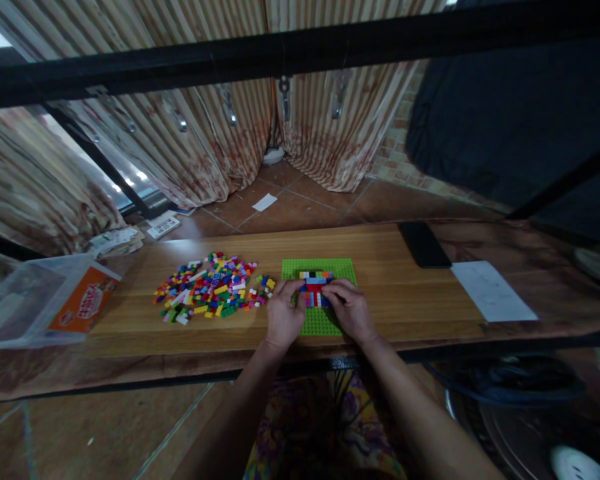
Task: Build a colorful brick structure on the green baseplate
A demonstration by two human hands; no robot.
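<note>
A green studded baseplate (325,325) lies on the wooden board, with a small build of coloured toy bricks (316,281) on its middle. The build shows rows of white, black, orange, light blue, red and pink. My left hand (286,312) is at the build's left side, thumb and forefinger closed against its edge. From the right, my right hand (351,308) pinches at the build's other edge, by the red and blue bricks. Whether either hand holds a separate loose brick is hidden by the fingers.
A spread of loose coloured bricks (215,288) lies left of the baseplate. Farther left stands a clear plastic box (25,293) with an orange label. To the right are a black phone (424,245) and a white sheet of paper (494,291). A dark bar (220,57) crosses above.
</note>
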